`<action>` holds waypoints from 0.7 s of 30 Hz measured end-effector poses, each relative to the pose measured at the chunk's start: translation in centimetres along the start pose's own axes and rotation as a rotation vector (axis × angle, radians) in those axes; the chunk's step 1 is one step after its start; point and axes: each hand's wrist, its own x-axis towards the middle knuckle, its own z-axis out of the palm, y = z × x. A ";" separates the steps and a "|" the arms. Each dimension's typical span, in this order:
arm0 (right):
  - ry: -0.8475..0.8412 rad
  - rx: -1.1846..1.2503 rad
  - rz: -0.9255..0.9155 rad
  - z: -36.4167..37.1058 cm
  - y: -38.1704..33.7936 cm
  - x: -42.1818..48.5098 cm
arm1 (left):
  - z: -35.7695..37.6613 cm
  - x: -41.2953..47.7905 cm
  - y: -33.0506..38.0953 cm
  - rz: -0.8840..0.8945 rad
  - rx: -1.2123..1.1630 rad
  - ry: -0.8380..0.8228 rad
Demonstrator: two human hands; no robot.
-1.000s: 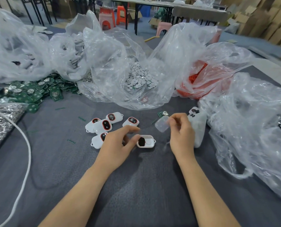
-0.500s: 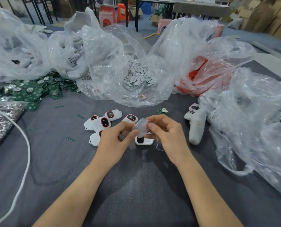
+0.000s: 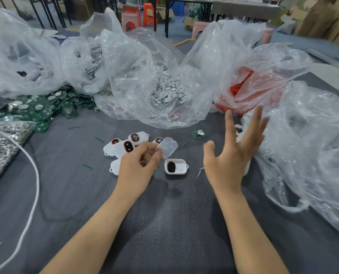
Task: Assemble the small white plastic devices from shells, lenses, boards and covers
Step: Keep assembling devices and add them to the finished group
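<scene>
Our left hand (image 3: 139, 171) pinches a translucent cover (image 3: 168, 148) by its near edge, thumb against curled fingers (image 3: 147, 147). It holds the cover clear of the counter (image 3: 164, 224) and tilted. That edge grip leaves most of the piece free, and we judge it is held this way so it can be turned and lowered onto the shell (image 3: 179, 168). The shell lies open side up on the counter, just below and right of the cover, between the two hands. A dark lens (image 3: 171, 166) with a red rim sits in its left end. The rest of the cavity looks bare, so we think a board has to go in before the cover can close it. The right hand (image 3: 230, 163) is released, with its fingers (image 3: 229, 125) spread straight and holding nothing. It hovers above the counter and points toward the far right. A loose board (image 3: 198, 133) lies near it, but we cannot tell whether the hand is meant for that or for the bags beyond. A cluster of devices (image 3: 125, 146) rests lens side up just beside the left hand, apart from the open shell, which we take to be a way of keeping them out of the work spot. The supplies ring the far edge within reach: a pile of boards (image 3: 46, 107) on the left, a clear bag of white discs (image 3: 170, 91) in the middle, and a bag of red parts (image 3: 241, 91) on the right.
</scene>
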 end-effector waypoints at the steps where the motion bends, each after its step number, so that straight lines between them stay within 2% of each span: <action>1: 0.077 -0.007 -0.059 -0.1 -0.3 0.0 | -0.1 0.0 0.0 0.007 0.003 -0.006; 3: 0.119 0.070 -0.172 0.1 -0.8 -0.6 | -0.1 -0.1 0.2 0.037 -0.023 -0.041; 4: 0.066 0.192 -0.179 0.3 -1.0 -0.9 | -0.1 -0.1 0.4 0.069 -0.042 -0.065; 5: -0.035 0.362 -0.117 0.4 -1.2 -1.3 | -0.1 -0.2 0.6 0.111 -0.055 -0.088; 8: -0.471 0.789 0.259 0.6 -2.2 -1.5 | 0.0 0.0 0.6 0.208 -0.041 -0.144; 10: -0.624 0.883 0.309 0.7 -1.9 -1.4 | 0.1 0.1 0.2 0.210 -0.044 -0.182; 12: -0.703 0.953 0.315 0.6 -1.5 -1.1 | 0.0 0.1 0.1 0.197 -0.051 -0.201; 17: -0.769 1.021 0.422 0.6 -0.6 -0.7 | 0.2 -0.1 0.3 0.128 -0.090 -0.252; 21: -0.588 0.901 0.438 0.7 -0.5 -0.7 | 0.0 0.0 0.8 -0.053 -0.308 -0.201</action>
